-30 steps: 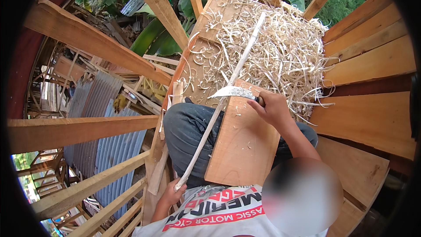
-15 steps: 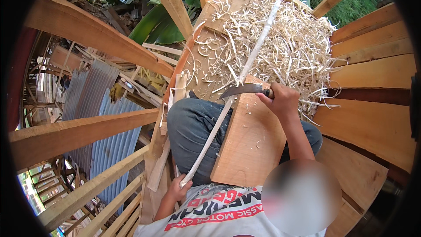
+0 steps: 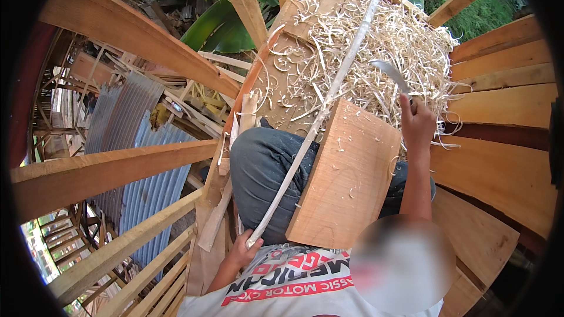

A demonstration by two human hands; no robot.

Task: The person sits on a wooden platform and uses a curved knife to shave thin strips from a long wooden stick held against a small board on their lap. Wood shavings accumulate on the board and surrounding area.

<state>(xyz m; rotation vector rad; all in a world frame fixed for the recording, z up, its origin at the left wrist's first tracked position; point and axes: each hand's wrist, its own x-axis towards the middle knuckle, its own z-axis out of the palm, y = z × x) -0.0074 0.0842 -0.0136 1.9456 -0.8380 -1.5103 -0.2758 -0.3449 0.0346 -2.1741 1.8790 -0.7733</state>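
Head view: right hand (image 3: 418,124) has lifted the knife (image 3: 390,74) off the stick (image 3: 320,117), still gripping it; left hand (image 3: 244,251) clenches the stick's near end across the board (image 3: 346,176). One shaving stroke is finished.

I see my left hand (image 3: 244,250) low and near, closed round the near end of a long pale stick (image 3: 320,118) that runs up and far across a tilted wooden board (image 3: 346,182) on my lap. My right hand (image 3: 418,123) is raised to the right, gripping a curved blade (image 3: 389,73) clear of the stick. Pale shavings (image 3: 376,53) heap the far plank floor (image 3: 505,158), corrugated sheets (image 3: 138,152) lie below left
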